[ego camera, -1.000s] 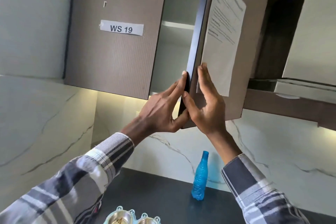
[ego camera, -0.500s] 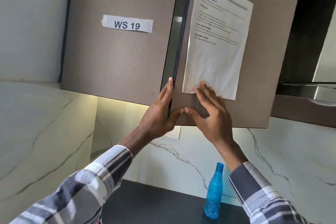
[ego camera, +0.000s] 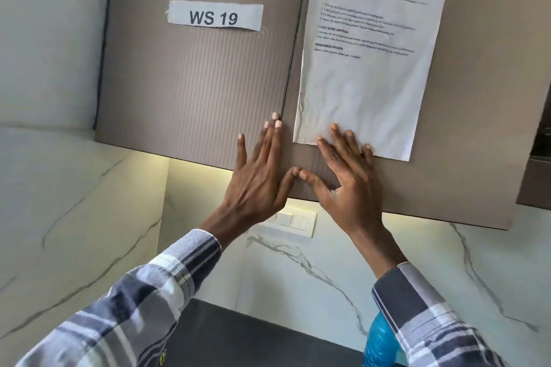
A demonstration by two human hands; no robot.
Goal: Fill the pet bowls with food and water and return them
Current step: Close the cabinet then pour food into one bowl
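Honestly, both flat, empty palms, left hand (ego camera: 256, 185) and right hand (ego camera: 347, 185), just need an even push near the seam to seat the cabinet door (ego camera: 477, 116) flush.

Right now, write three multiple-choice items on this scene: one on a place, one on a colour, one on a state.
1. Where is the printed sheet stuck?
A. On the right cabinet door
B. On the marble wall
C. On the counter

2. What colour is the bottle at the bottom edge?
A. Red
B. Blue
C. Green

3. How do the cabinet doors stand?
A. Both wide open
B. One removed
C. Shut, or nearly so

Answers:
1 A: the sheet lies on the right cabinet door, under the right hand.
2 B: its plastic is bright blue.
3 C: only a thin seam shows beside the left hand.
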